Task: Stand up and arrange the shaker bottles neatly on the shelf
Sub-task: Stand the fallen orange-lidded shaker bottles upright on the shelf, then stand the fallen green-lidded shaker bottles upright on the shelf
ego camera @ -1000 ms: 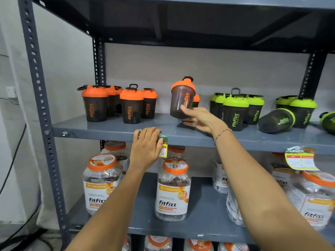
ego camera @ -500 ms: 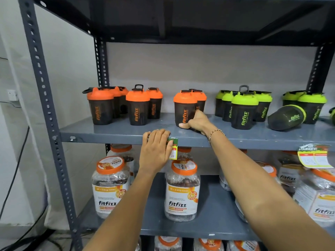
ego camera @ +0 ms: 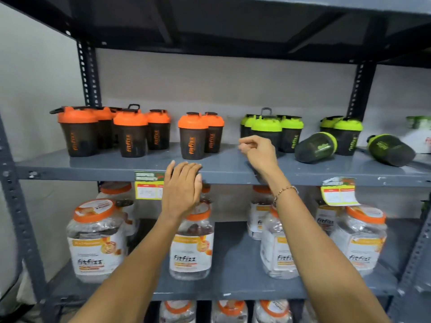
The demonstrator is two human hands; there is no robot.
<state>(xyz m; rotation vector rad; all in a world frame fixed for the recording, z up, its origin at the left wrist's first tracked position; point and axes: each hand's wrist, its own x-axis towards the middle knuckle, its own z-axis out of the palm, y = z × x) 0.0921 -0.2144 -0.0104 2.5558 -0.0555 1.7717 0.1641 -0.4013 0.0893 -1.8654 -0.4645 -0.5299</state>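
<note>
We take the grey shelf [ego camera: 224, 170] as our landmark. On it, toward its left, orange-lidded shaker bottles [ego camera: 130, 134] stand upright in a cluster, and near its middle one more orange-lidded pair [ego camera: 194, 136] stands upright too. Further right, the green-lidded bottles [ego camera: 289, 132] stand, but we see one tipped green bottle [ego camera: 316, 148] lying on its side in front of them and another toppled bottle [ego camera: 390, 150] at the shelf's far right. Our left hand [ego camera: 183, 187] rests flat against the shelf's front edge, fingers extended and holding nothing. Our right hand [ego camera: 258, 151] hovers above the shelf just before the green bottles, fingers loosely curled and empty. Below the shelf stand clear jars [ego camera: 191, 243] with orange lids.
</note>
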